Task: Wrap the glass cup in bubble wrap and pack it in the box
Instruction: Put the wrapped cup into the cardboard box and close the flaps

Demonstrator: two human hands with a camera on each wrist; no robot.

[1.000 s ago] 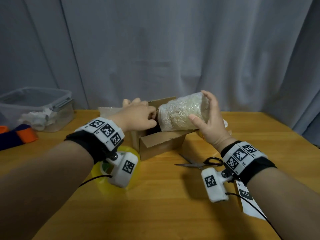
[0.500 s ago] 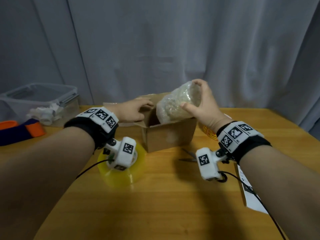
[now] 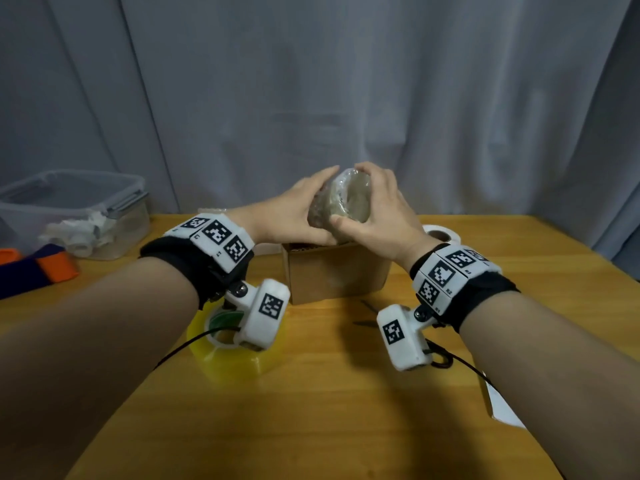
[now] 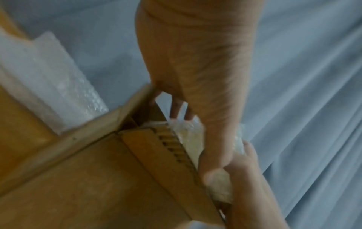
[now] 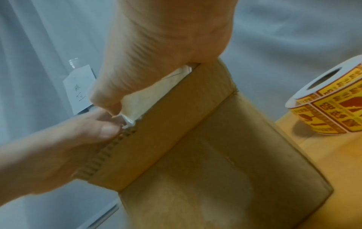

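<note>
The glass cup in bubble wrap (image 3: 341, 202) stands upright over the open top of the cardboard box (image 3: 332, 278), its lower end at the rim. My left hand (image 3: 304, 206) holds its left side and my right hand (image 3: 375, 202) grips its right side and top. In the left wrist view my left hand's fingers (image 4: 176, 108) and thumb clasp the wrapped cup (image 4: 192, 147) just inside the box edge (image 4: 168, 148). The right wrist view shows the wrap (image 5: 150, 93) between my right hand and the box wall (image 5: 195, 139). How deep the cup sits is hidden.
A yellow tape roll (image 3: 235, 355) lies under my left wrist. Scissors (image 3: 365, 322) lie near the box, partly hidden. A label roll (image 5: 333, 105) stands right of the box, spare bubble wrap (image 4: 49, 77) behind it. A clear plastic container (image 3: 69, 209) sits far left.
My right hand turned the wrapped cup from lying sideways to upright over the box opening. My left hand left the box flap and took hold of the cup's left side.
</note>
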